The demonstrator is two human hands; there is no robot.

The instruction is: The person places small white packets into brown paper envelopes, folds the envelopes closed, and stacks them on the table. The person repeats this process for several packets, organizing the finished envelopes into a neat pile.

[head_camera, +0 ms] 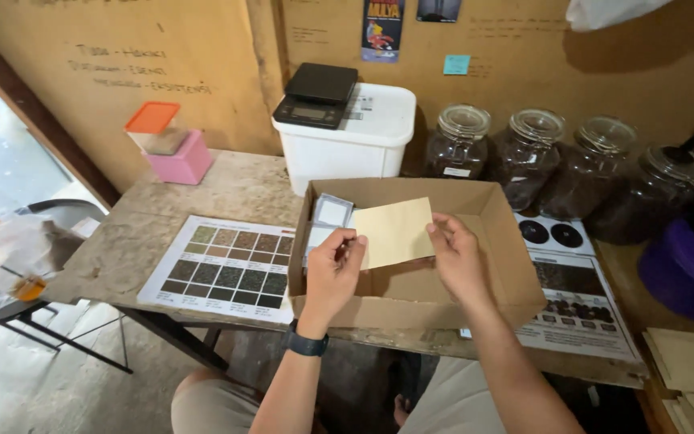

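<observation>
At 9 o'clock on the worn table (202,189): a printed chart (226,265) of 20-odd ground-sample swatches, lying flat, with a pink box (182,161) and an orange-lidded tub (154,127) stacked behind it near 11 o'clock. Further right, at 12 o'clock, a white bin (355,141) carrying a black scale (316,95). Dead centre, an open cardboard box (475,293) holding a few small white-faced packets (327,217) against its left wall. Above the box, left hand (332,269) pinching the lower left corner of a tan paper pouch (395,231) between thumb and forefinger, other fingers curled under; a dark watch (308,344) on that wrist. Right hand (455,257) pinching the pouch's right edge, thumb in front, fingers behind, not spread. Pouch held flat and slightly tilted, clear of the box floor, seemingly empty. Likely very light and thin, stiff enough to stay planar between 2 pinches yet easy to crease or bend; matte paper, so little slip, not fragile. Best taken by opposite edges or corners, gently, as now. Toward 2 o'clock, 4 glass jars (536,157) of dark contents along the wall, a second printed sheet (580,309) under the box's right side, and at 3 o'clock a purple tub (684,273); at 4 o'clock, a stack of like tan pouches (692,366).
</observation>
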